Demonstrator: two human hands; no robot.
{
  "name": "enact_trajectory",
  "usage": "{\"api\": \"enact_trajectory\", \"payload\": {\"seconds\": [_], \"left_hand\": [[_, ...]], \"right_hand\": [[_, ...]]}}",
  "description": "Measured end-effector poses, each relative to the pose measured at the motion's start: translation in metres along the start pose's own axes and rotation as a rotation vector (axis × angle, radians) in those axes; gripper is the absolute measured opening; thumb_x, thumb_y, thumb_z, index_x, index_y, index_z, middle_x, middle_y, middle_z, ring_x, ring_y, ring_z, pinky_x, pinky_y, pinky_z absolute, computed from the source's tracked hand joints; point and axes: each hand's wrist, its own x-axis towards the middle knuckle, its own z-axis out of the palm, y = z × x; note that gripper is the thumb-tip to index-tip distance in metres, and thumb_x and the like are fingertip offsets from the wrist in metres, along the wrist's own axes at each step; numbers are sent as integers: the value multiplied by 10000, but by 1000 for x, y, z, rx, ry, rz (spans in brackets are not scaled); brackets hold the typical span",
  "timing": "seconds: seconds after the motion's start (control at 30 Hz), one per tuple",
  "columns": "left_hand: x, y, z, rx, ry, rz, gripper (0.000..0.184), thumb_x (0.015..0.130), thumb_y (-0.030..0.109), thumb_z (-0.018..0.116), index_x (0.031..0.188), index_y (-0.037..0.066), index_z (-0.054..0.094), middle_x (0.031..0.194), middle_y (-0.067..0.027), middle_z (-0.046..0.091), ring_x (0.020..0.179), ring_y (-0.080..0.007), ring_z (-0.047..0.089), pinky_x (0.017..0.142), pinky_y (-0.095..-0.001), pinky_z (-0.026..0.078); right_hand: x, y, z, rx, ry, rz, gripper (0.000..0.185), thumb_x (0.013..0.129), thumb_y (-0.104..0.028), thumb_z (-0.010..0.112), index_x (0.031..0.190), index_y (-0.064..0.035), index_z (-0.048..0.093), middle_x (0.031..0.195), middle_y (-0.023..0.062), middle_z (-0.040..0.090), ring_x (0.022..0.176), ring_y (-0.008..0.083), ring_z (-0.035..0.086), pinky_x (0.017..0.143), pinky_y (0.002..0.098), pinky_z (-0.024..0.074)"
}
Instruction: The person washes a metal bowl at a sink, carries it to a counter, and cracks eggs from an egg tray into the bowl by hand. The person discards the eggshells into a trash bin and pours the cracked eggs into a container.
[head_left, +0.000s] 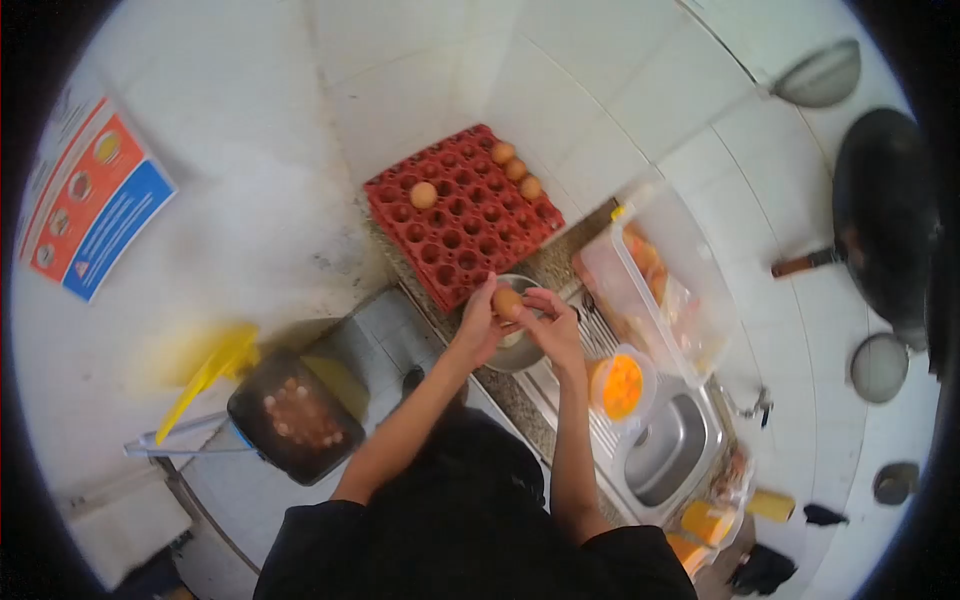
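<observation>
A brown egg (507, 302) is held between my two hands, above a metal bowl (520, 355) on the counter. My left hand (481, 325) has its fingers closed around the egg's left side. From the other side, my right hand (553, 328) grips it with bent fingers. Both hands partly cover the bowl, so its contents are hard to make out. Just behind them lies a red egg tray (440, 262), with three eggs (515, 169) in its far right corner and a single egg (424, 195) toward the left.
A round tub of orange-yellow contents (621, 387) stands beside the sink (665, 455). Behind it is a clear plastic box (690, 260) with bagged food. On the floor at left, a black bin (275, 450) holds eggshells. Pans (880, 220) hang on the right wall.
</observation>
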Motion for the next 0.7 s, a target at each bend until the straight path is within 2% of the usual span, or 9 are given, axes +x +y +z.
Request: {"api": "enact_trajectory", "payload": {"seconds": [0.07,0.17,0.2,0.3,0.4,0.5,0.53,0.63,0.7], "left_hand": [[5,-10,4,80,32,-6,525,999,563,485,1199,80,526,1008,-61,598,871,-185,619,769,-374,533],[24,-29,-12,106,22,-69,505,1000,553,489,1166,78,530,990,-66,601,842,-192,622,738,-370,536],[30,-32,-16,128,15,-73,489,1006,546,481,1131,76,538,980,-67,601,842,-191,623,728,-380,543],[41,-45,-26,154,44,-46,479,1012,539,471,1110,77,550,969,-65,604,832,-187,622,726,-382,543],[51,-52,-33,177,31,-35,474,1018,535,460,1117,81,551,976,-68,607,842,-185,623,746,-376,539],[51,-55,-31,118,-72,-47,466,1018,533,462,1167,99,541,980,-74,611,921,-201,627,847,-378,520],[49,-53,-29,120,-34,-34,443,1019,506,475,1158,91,540,980,-73,612,909,-193,627,828,-369,525],[42,-49,-28,109,36,33,362,1016,408,523,1150,72,536,982,-72,613,896,-177,629,793,-343,536],[42,-49,-30,100,14,102,306,1004,323,566,1169,68,528,984,-74,613,915,-174,632,797,-330,532]], "right_hand": [[-3,21,-17,357,83,158,317,927,-189,711,1209,-67,631,1041,32,669,819,107,610,645,242,454],[-17,24,-27,809,123,302,313,953,-203,677,1226,-73,598,1086,37,638,900,113,607,694,258,463],[-19,22,-30,843,44,312,288,970,-182,650,1230,-86,573,1119,50,617,978,127,597,773,291,476],[-20,26,-11,539,265,43,298,962,-155,650,1236,-70,572,1107,71,626,1017,213,616,867,373,489],[-9,44,14,-95,601,-542,317,945,-124,657,1239,-36,575,1126,108,630,1028,271,629,897,405,501],[-4,60,14,-542,279,-713,334,959,-75,636,1278,-24,548,1099,78,633,1050,229,624,913,346,509],[-6,60,14,-433,312,-643,268,947,-116,652,1177,12,606,1116,150,649,1028,249,638,884,391,511],[-6,65,14,252,345,-175,271,972,-117,619,1212,4,584,1068,132,657,1049,223,641,877,363,517],[-6,68,3,564,236,56,333,991,-157,603,1282,-19,522,1096,113,634,1005,206,656,858,326,534]]}}
